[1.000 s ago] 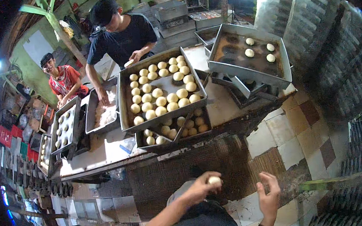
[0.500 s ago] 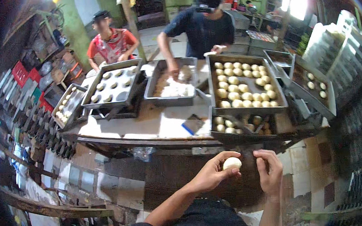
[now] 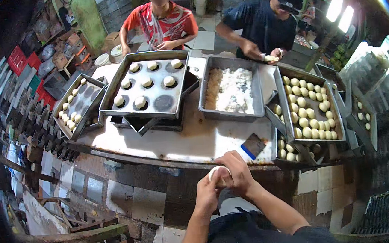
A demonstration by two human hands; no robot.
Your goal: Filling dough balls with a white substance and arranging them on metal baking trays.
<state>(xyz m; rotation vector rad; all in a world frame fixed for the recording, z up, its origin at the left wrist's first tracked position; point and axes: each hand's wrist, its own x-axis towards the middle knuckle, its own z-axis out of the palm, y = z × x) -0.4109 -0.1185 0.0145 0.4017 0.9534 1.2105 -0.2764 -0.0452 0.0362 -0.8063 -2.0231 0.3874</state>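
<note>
In front of my body, short of the table's near edge, a pale dough ball (image 3: pixel 218 171) is held between both my hands. My left hand (image 3: pixel 206 192) is closed round it from the left, with its thumb pressed up against the dough. From the right, my right hand (image 3: pixel 237 173) curls over it, fingers bent and touching the ball. The fingers hide most of the dough. Beyond my hands, a metal tray (image 3: pixel 179 79) carries spaced dough balls (image 3: pixel 146 81). A grey tub (image 3: pixel 231 114) of white, crumbly filling (image 3: pixel 235 90) stands right of it.
A deep tray (image 3: pixel 316 139) packed with dough balls rests on stacked trays at the right. A blue-edged scraper (image 3: pixel 253 146) lies near the table's front edge. Two people stand across the table (image 3: pixel 173 144); the right one's hands (image 3: pixel 262 55) hold dough. A smaller tray (image 3: pixel 82 108) sits far left.
My right hand, apart before, has come over onto the dough ball in my left hand. The view has turned left. The right co-worker's hand has left the tub.
</note>
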